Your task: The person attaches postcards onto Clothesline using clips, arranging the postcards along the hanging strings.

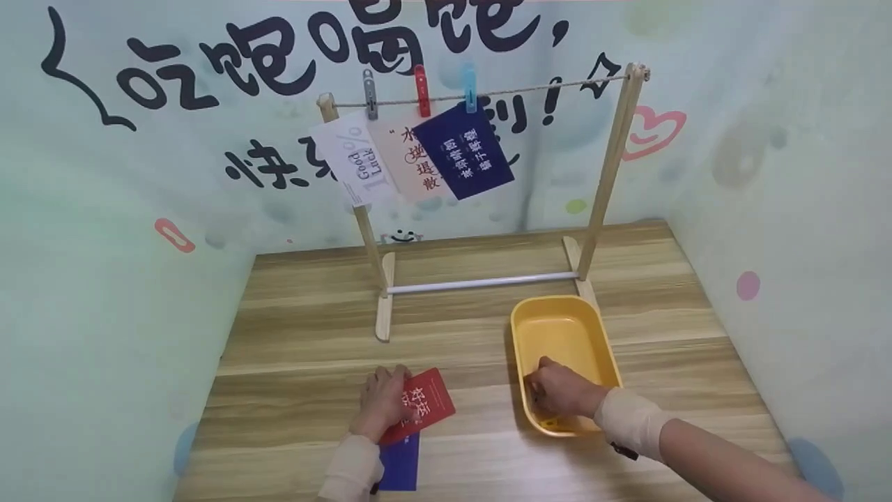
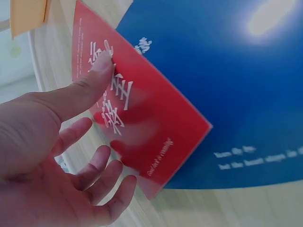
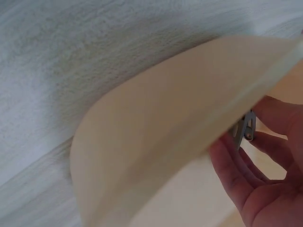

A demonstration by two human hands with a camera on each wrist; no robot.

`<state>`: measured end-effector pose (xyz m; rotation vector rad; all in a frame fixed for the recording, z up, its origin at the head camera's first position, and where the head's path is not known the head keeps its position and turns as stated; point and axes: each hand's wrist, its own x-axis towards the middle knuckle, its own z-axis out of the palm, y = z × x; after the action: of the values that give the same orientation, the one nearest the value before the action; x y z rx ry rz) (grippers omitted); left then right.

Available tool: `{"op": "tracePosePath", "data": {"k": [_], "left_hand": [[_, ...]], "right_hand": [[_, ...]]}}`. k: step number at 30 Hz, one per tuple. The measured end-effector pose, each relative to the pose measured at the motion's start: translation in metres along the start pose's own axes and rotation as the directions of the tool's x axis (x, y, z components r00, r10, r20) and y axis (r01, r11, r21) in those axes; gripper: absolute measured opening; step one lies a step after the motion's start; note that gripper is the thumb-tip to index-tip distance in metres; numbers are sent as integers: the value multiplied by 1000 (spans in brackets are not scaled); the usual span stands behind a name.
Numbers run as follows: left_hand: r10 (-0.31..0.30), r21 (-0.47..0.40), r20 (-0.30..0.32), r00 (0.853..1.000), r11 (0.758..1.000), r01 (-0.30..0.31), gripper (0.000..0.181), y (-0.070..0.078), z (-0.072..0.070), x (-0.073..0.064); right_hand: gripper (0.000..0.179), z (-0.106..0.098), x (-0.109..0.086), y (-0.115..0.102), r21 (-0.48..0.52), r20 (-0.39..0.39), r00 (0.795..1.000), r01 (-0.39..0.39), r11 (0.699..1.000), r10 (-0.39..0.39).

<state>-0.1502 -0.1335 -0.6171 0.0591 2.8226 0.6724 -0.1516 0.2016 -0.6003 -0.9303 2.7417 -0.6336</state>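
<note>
My left hand (image 1: pixel 382 403) pinches a red card (image 1: pixel 433 397) with white lettering, thumb on its printed face. Part of a blue card (image 1: pixel 400 468) shows beneath the red one, on the wooden surface; in the left wrist view the blue card (image 2: pixel 227 94) fills much of the right side. My right hand (image 1: pixel 563 392) reaches into a yellow plastic basin (image 1: pixel 557 298). Between its thumb and fingers it holds a grey clothespin (image 3: pixel 245 126), partly hidden by the basin's wall. Something small and yellow (image 1: pixel 550 423) lies at the basin's near end, its kind unclear.
Behind the hands stands a wooden rack (image 1: pixel 613 167) with a rope (image 1: pixel 543 88). Grey (image 1: pixel 371 94), red (image 1: pixel 422 90) and light blue (image 1: pixel 470 87) clothespins hold a white card (image 1: pixel 355 160), a pale pink card (image 1: pixel 401 167) and a dark blue card (image 1: pixel 463 150). Printed walls enclose the surface.
</note>
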Motion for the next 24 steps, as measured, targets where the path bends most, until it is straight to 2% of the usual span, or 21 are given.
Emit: {"op": "tracePosePath", "data": {"k": [7,12,16,21,24], "left_hand": [[-52,-1,55,997,999,52,62,-2,-6,8],[-61,8,40,997,998,61,61,-2,-7,9],[-33,17,2,999,999,33,56,1,-6,6],[-3,40,-35,999,999,4,52,3,-6,3],[21,32,-56,998,999,-19,45,3,-8,1]], "right_hand": [[14,-4,6,-7,26,80,992,-101,995,99],[21,-8,10,-11,48,146,967,-219,974,211],[16,-6,11,-12,68,124,961,-257,964,247],[11,-1,11,-13,98,45,969,-247,964,243],[8,0,11,-11,82,-5,971,-236,968,238]]}}
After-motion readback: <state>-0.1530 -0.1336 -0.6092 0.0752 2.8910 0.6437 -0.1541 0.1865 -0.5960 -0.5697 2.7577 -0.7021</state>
